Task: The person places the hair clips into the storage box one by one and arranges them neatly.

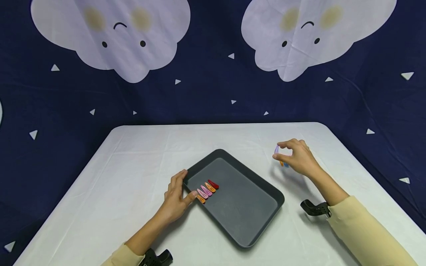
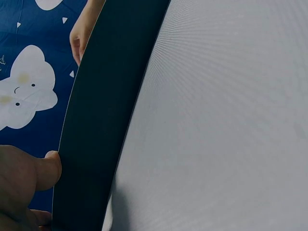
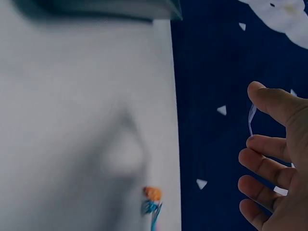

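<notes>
My right hand (image 1: 300, 158) pinches a light purple snap hair clip (image 1: 276, 149) upright between thumb and a fingertip, above the table to the tray's right. Behind and below that hand, an orange hair clip (image 1: 281, 163) and a blue hair clip (image 1: 286, 164) lie on the table, partly hidden. At the left corner of the dark grey tray (image 1: 239, 207), my left hand (image 1: 175, 201) grips the rim, its thumb over the edge. Inside the tray by that thumb lies a slanted row of hair clips: a red one (image 1: 213, 184), orange ones (image 1: 210, 187) and pink ones (image 1: 206, 190).
The tray sits at an angle on a white-covered table (image 1: 143, 159). A dark blue cloth (image 1: 206, 92) with clouds and small white triangles hangs behind it. Black wrist devices (image 1: 314, 208) are worn on both arms.
</notes>
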`<state>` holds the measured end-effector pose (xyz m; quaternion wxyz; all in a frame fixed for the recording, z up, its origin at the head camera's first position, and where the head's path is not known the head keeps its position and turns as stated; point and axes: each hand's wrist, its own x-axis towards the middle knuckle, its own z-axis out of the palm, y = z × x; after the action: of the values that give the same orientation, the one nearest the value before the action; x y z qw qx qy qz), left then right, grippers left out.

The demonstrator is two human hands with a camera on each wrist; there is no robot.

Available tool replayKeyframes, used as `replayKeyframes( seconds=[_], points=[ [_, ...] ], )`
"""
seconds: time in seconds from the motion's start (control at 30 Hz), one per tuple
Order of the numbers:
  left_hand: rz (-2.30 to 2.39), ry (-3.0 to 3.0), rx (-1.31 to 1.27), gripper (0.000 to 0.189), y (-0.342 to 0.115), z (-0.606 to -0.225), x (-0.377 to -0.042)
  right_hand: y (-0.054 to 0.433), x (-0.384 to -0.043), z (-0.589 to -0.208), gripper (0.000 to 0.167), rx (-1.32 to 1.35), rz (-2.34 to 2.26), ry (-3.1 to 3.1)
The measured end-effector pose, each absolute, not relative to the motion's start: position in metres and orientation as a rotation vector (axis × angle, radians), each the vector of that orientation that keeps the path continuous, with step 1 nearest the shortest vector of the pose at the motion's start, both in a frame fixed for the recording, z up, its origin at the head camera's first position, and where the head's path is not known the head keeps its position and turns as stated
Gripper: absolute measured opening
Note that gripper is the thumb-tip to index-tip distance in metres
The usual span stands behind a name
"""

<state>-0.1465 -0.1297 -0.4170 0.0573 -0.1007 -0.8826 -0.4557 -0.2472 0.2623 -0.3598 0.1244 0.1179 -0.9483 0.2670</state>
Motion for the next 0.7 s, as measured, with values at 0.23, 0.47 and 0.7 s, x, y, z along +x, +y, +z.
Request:
replayKeyframes(
  seconds=[0.23,0.47,0.7],
  points=[
    [-1.386,-2.678,-0.305,0.071,-0.130,-0.416,-0.146,0.244,-0.248,-0.348,0.052,0.432,0.760,-2.752],
    [-1.387,-2.685,-0.299,0.071,-0.130,-0.416,-0.147,0.223,-0.249,-0.340,0.052,0.520,0.769,-2.750],
    [-1.381,-2.684,-0.300,0.071,-0.130,-0.416,-0.146,0.203,-0.250,-0.338,0.051,0.617,0.795,-2.737]
  ],
)
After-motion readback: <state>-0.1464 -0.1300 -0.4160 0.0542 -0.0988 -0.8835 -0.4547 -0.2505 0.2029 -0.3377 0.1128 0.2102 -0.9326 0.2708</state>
